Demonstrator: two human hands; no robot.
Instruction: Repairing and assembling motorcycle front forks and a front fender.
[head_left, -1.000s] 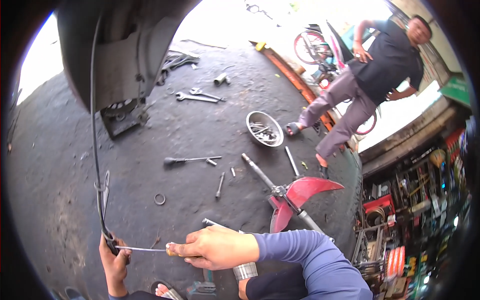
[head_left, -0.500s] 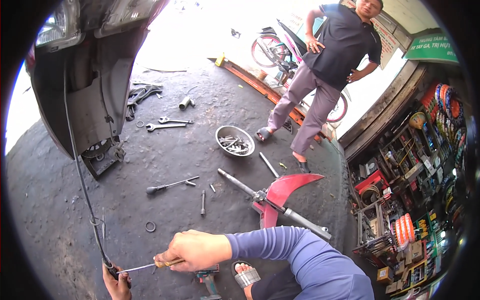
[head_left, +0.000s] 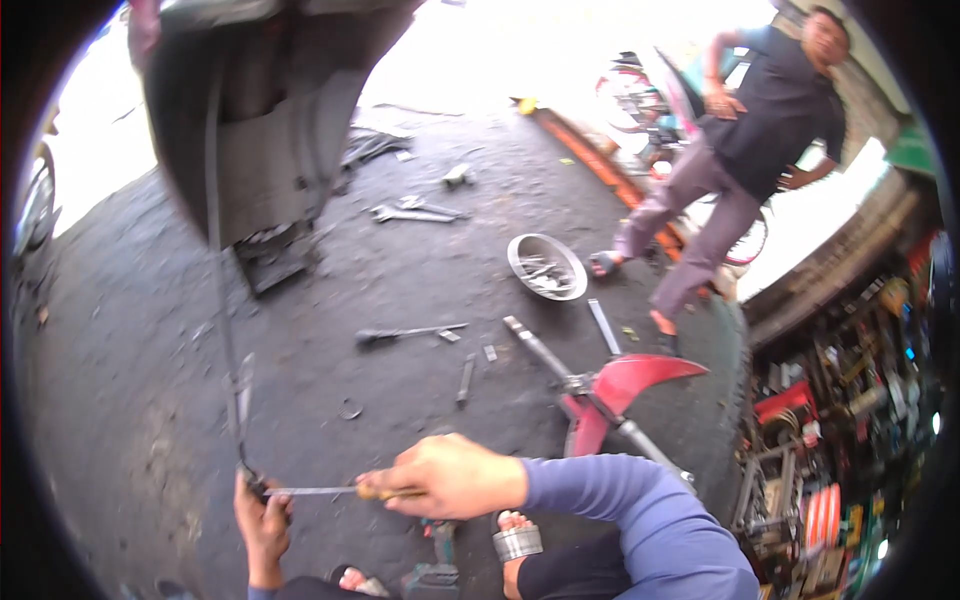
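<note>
My left hand [head_left: 262, 522] is closed around the dark end fitting [head_left: 256, 487] of a long cable [head_left: 222, 300]. The cable runs down to it from the motorcycle's front body [head_left: 290, 150]. Gripped in my right hand [head_left: 455, 475] is a screwdriver [head_left: 312, 491] with a yellowish-brown handle, lying level. Its metal shaft points left, and the tip meets the fitting at my left fingers; the exact contact is too blurred to tell. A green and black power tool [head_left: 438, 560] lies on the floor below my right forearm.
A red fender with fork tubes [head_left: 640, 385] lies on the right. Beyond it are a metal bowl of parts [head_left: 547, 267], wrenches [head_left: 420, 210] and a long-handled tool [head_left: 405, 333]. A person [head_left: 760, 120] stands at far right, by crowded shelves [head_left: 840, 430].
My view has swung, so the whole scene sits farther right, blurred. Both hands keep their hold, with the screwdriver still against the cable's end fitting.
</note>
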